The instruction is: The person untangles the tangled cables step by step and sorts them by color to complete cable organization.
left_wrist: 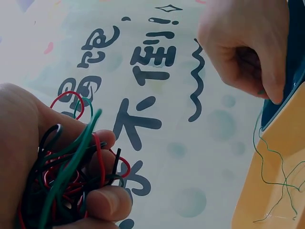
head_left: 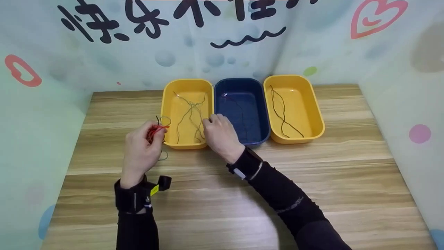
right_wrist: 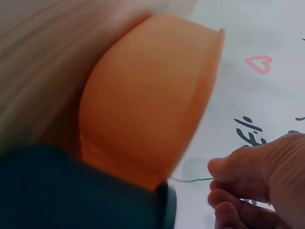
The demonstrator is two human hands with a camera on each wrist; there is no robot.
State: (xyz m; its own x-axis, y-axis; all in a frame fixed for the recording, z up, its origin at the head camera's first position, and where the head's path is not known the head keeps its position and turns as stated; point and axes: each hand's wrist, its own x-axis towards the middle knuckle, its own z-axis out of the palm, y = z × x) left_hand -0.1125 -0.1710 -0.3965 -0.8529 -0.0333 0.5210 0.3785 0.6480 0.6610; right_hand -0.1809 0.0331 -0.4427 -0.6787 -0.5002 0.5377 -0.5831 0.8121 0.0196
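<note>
My left hand grips a tangled bundle of red, black and green wires beside the near left corner of the left yellow bin. Loose ends and loops stick out past the fingers. My right hand is over the edge where the left yellow bin meets the blue bin. Its thumb and fingertips pinch a thin green wire, which hangs down into the left yellow bin in the left wrist view. More thin green wires lie crossed on that bin's floor.
On the wooden table three bins stand side by side against a printed backdrop. A faint thin wire lies in the blue bin. Black wire lies in the right yellow bin.
</note>
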